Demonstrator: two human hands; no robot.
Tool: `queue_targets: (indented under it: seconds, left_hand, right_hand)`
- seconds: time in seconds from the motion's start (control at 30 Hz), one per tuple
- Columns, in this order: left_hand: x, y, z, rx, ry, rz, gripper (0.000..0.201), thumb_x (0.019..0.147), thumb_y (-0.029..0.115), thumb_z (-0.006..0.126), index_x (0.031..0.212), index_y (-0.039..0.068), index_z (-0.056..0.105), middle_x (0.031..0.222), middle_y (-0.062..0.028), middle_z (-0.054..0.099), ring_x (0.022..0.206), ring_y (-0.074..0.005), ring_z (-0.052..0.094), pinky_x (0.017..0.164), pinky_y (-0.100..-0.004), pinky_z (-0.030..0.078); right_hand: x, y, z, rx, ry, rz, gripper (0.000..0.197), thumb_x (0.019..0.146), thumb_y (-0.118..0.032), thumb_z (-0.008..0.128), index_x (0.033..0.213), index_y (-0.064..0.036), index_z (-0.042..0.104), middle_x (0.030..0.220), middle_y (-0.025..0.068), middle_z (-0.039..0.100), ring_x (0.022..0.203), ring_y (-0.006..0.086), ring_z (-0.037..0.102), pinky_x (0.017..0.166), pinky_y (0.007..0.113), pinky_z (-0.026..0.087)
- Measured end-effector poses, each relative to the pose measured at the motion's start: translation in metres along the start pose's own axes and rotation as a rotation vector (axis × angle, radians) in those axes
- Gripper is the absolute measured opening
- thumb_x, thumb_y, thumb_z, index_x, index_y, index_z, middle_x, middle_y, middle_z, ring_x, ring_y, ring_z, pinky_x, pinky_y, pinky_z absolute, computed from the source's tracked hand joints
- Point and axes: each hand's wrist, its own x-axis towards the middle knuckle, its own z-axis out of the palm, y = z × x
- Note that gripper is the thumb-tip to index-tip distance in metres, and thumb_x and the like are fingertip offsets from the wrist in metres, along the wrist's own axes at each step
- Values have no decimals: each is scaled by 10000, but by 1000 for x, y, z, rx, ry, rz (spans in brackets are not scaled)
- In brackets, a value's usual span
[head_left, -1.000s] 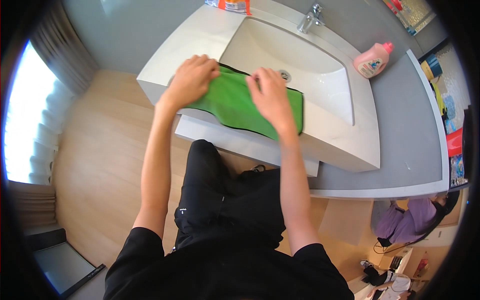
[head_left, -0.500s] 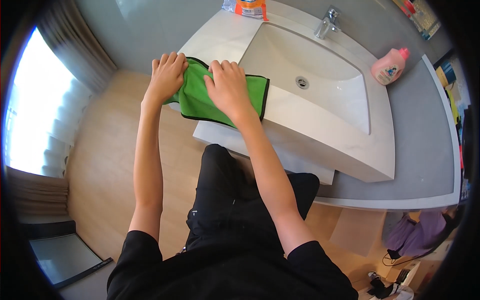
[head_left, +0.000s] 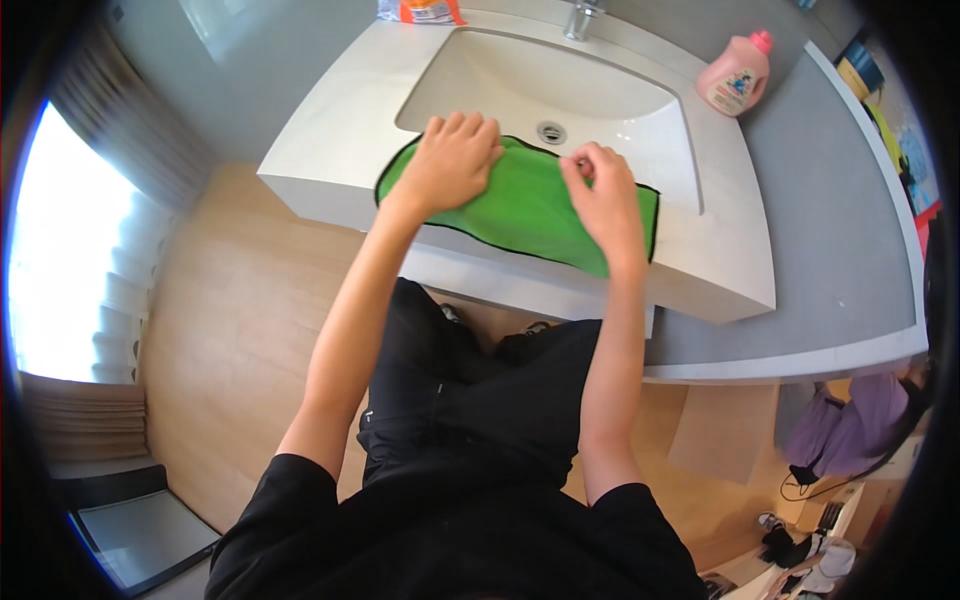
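A green cloth (head_left: 530, 205) with a black edge lies spread over the front rim of the white washbasin counter (head_left: 335, 120), its lower edge hanging over the front. On the cloth's left part rests my left hand (head_left: 455, 160), fingers curled down and closed on the fabric. My right hand (head_left: 605, 195) is at the cloth's right part, fingers bent inward at its upper edge. The fingertips are partly hidden, but the hand looks closed on the cloth. Just beyond both hands is the white basin (head_left: 540, 85) with its round metal drain (head_left: 551, 132).
A chrome faucet (head_left: 581, 20) stands behind the basin. To its right is a pink bottle (head_left: 735, 75) with a pink cap; an orange and white package (head_left: 425, 10) sits at the back left. A grey surface (head_left: 820, 250) with a pale edge adjoins the counter on the right.
Both hands and the cloth have moved right along the counter's front, from its left corner to before the basin. The hands are farther apart, and the cloth is spread wider. The view has shifted.
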Motion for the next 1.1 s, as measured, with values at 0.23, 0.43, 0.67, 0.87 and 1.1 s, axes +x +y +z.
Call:
queue_targets:
  seconds: [0.23,0.43,0.67,0.87,1.1]
  left_hand:
    - [24,84,22,-164,27,-40,129,860,211,582,865,88,540,815,-52,527,822,-242,500,769,-368,377]
    - [22,88,17,-219,9,-55,132,853,211,594,863,87,548,787,-48,525,807,-241,504,763,-357,385]
    - [16,91,10,-238,15,-66,124,836,194,607,866,83,560,785,-46,532,792,-231,505,749,-349,383]
    - [-2,93,-5,-267,33,-82,147,802,173,637,881,81,555,786,-48,529,787,-237,504,743,-353,381]
    - [-46,99,-31,-840,176,-357,177,848,60,586,1018,14,578,848,-61,598,890,-202,577,811,-299,445]
  right_hand:
    - [-31,50,-75,16,50,166,162,860,-147,622,821,9,595,742,111,572,706,228,545,674,353,451]
    - [-39,54,-77,-37,42,63,145,837,-150,645,794,-22,593,716,76,538,757,216,504,682,338,421]
    - [-41,50,-80,10,18,87,144,824,-145,658,784,-23,594,713,71,537,748,215,506,682,340,423]
    - [-54,32,-72,-14,31,71,128,808,-117,673,787,-29,582,727,70,526,735,224,499,668,346,421]
    - [-81,6,-63,109,212,55,87,812,-45,671,813,-7,592,723,46,529,691,155,489,645,275,410]
